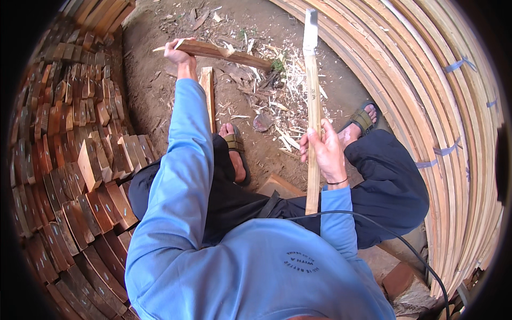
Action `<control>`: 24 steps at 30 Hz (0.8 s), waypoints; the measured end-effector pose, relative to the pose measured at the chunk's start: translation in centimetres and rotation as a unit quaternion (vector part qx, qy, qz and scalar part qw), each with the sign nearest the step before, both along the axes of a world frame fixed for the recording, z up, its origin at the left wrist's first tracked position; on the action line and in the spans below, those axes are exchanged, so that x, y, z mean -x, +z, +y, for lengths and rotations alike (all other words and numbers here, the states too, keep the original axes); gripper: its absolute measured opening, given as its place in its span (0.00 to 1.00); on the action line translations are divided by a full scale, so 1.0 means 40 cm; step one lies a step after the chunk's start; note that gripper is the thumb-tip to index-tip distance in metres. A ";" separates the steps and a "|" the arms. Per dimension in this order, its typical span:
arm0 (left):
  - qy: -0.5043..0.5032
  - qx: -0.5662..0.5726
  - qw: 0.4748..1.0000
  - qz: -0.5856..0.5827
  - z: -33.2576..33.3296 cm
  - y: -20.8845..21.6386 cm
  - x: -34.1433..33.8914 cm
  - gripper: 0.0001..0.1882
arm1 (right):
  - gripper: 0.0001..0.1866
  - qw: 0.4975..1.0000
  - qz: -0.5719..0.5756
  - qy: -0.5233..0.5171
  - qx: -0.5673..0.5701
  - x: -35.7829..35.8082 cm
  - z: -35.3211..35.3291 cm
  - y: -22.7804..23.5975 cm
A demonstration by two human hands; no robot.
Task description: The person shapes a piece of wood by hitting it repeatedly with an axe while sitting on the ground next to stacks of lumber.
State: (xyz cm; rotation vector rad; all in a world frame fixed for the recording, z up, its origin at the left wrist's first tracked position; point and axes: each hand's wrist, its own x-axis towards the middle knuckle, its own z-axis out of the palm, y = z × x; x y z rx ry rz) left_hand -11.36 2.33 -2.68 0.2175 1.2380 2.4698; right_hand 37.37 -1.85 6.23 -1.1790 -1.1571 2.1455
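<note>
My left hand [178, 52] is stretched out far to the left, its fingers closed around a split piece of wood [210, 50]. That piece slants to the right, with a chipped notch in its upper edge and its far end by the ground. My right hand [326, 149] grips a long-handled tool [313, 96] around its pale wooden shaft. The tool stands lengthwise in front of me, its light metal-looking head at the far end, its butt near my lap. Exactly which kind of blade it carries cannot be told. The two hands are well apart.
Pale wood chips [293, 85] litter the dirt floor between my sandalled feet. A short plank [208, 98] lies beside the left foot. Stacked wood blocks [69, 160] rise on the left; long boards [426, 106] tied with strips line the right. A black cable [394, 234] crosses my right side.
</note>
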 end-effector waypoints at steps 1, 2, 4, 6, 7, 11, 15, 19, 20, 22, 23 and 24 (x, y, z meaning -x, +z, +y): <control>-0.001 -0.018 1.000 -0.019 -0.036 -0.024 0.024 0.11 | 0.10 1.000 0.006 0.008 0.025 0.006 -0.016 0.020; -0.006 -0.039 0.999 -0.038 -0.054 -0.031 0.030 0.11 | 0.16 0.998 0.008 0.035 0.053 0.005 -0.020 0.032; -0.018 -0.070 0.993 -0.091 -0.093 -0.049 0.040 0.10 | 0.21 0.996 -0.036 0.071 0.049 0.003 -0.028 -0.006; -0.022 -0.073 0.991 -0.110 -0.135 -0.076 0.076 0.11 | 0.26 0.988 -0.088 0.125 0.017 0.009 -0.036 -0.038; -0.023 -0.075 0.990 -0.119 -0.153 -0.091 0.095 0.11 | 0.26 0.982 -0.115 0.144 -0.049 0.019 -0.043 -0.054; -0.042 -0.047 0.990 -0.128 -0.126 -0.051 0.031 0.11 | 0.26 0.943 -0.211 0.194 -0.168 0.072 -0.069 -0.074; 0.048 -0.014 0.997 -0.056 -0.070 -0.043 0.015 0.13 | 0.24 0.937 -0.154 0.164 -0.266 0.133 -0.077 -0.062; 0.087 0.045 0.995 0.027 -0.009 -0.018 -0.026 0.14 | 0.21 0.932 -0.148 0.119 -0.309 0.202 -0.086 -0.034; 0.085 0.061 0.993 0.051 0.017 -0.006 -0.046 0.15 | 0.21 0.929 -0.146 0.111 -0.321 0.212 -0.084 -0.035; 0.088 0.096 0.986 0.103 0.064 0.025 -0.095 0.16 | 0.20 0.917 -0.171 0.112 -0.343 0.220 -0.088 -0.048; 0.077 0.091 0.987 0.104 0.078 0.038 -0.106 0.16 | 0.20 0.913 -0.183 0.104 -0.351 0.217 -0.092 -0.067; 0.065 0.088 0.989 0.104 0.093 0.044 -0.117 0.16 | 0.20 0.908 -0.196 0.096 -0.358 0.213 -0.095 -0.089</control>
